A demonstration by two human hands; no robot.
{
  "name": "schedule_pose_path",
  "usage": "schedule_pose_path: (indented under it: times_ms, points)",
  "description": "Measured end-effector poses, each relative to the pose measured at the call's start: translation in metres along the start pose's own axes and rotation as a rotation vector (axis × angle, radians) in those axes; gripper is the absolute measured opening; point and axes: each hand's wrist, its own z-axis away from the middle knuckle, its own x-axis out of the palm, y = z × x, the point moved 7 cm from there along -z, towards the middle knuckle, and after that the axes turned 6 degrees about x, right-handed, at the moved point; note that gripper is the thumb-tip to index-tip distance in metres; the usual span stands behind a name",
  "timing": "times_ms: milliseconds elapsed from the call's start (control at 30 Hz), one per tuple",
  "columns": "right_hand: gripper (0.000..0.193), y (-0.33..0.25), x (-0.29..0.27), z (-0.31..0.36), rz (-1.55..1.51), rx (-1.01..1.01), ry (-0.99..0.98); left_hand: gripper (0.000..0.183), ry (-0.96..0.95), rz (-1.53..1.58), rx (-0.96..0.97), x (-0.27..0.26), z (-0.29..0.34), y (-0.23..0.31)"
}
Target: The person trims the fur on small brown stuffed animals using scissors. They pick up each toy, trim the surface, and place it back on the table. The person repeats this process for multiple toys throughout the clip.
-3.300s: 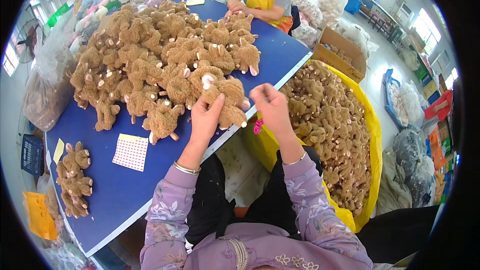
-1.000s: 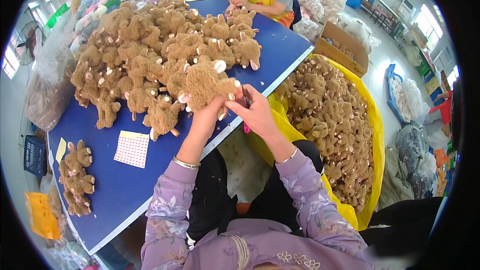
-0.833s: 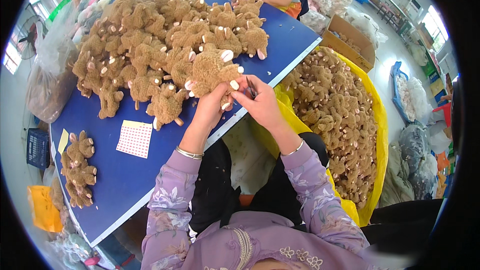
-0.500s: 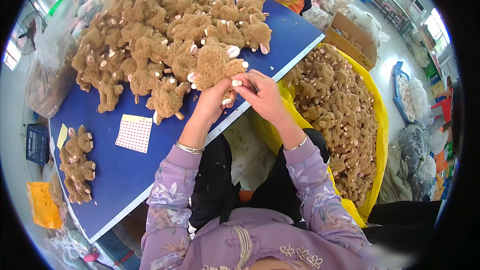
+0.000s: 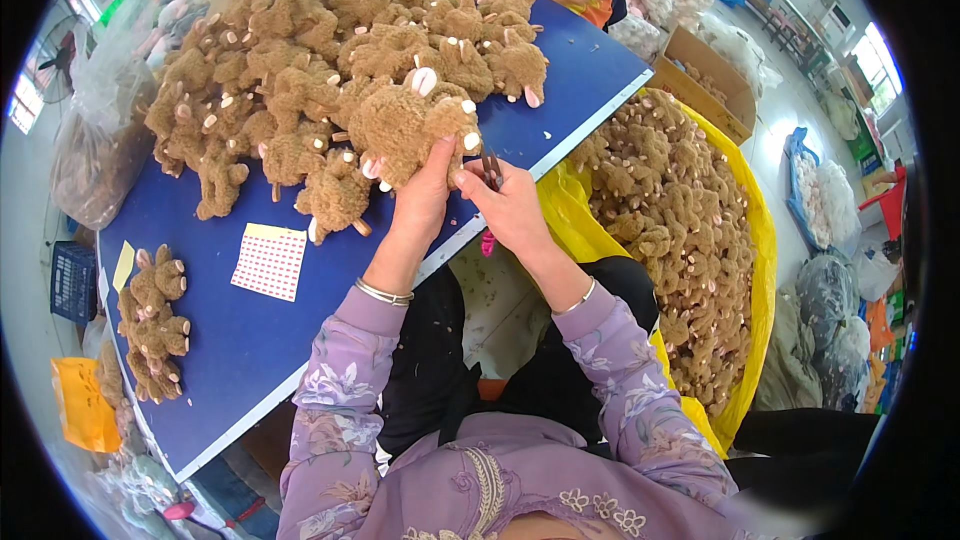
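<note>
**Brown plush toy (image 5: 390,128) pinched in the left hand (image 5: 425,190), dark snips (image 5: 490,172) standing close by**

The left hand is closing firmly on the toy's lower side, its thumb pressing the fleece near a white-tipped limb. The toy is hanging above the tabletop (image 5: 225,345), just inside the long front edge and in front of the heap. The right hand (image 5: 512,212) is drawing its thumb and fingers together beside that limb while holding the snips, points upward (whether the blades are parted, or touching the fleece, I cannot tell). A pink piece (image 5: 488,243) is dangling below this hand.

The likeliest trouble is coming from closeness: a slip of the snips could be nicking the fleece or the left thumb. A loosening left grip could be sending the toy over the front edge toward the person's lap.

Farther out, the heap of plush toys (image 5: 280,80) is covering the tabletop's far part; a nudge at its near side could be tumbling loose ones forward. A printed sheet (image 5: 268,262) is lying between the heap and the left edge, and a small row of toys (image 5: 155,325) is resting along that edge. Beyond the right corner, a yellow bag (image 5: 762,290) is holding many more.
</note>
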Motion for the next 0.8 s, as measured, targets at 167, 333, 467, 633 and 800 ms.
schedule_pose_path:
  times_ms: [167, 333, 467, 633, 800]
  points:
    - [0.013, -0.022, 0.003, 0.010, 0.305, -0.340, 0.070, 0.025, 0.004, -0.037, 0.060, -0.005, -0.004, -0.001]
    - [0.013, -0.032, 0.011, 0.015, 0.443, -0.583, 0.016, 0.024, 0.047, -0.042, -0.063, -0.013, -0.005, -0.009]
    - [0.012, -0.024, -0.001, 0.011, 0.279, -0.322, -0.058, 0.020, 0.053, -0.098, -0.131, -0.012, 0.000, -0.006]
    - [0.012, -0.026, -0.012, 0.006, 0.278, -0.336, 0.103, 0.017, 0.053, -0.189, -0.177, -0.009, 0.003, -0.006]
    - [0.016, -0.030, -0.010, 0.004, 0.342, -0.385, 0.174, 0.016, -0.024, -0.190, -0.202, -0.004, 0.004, -0.011]
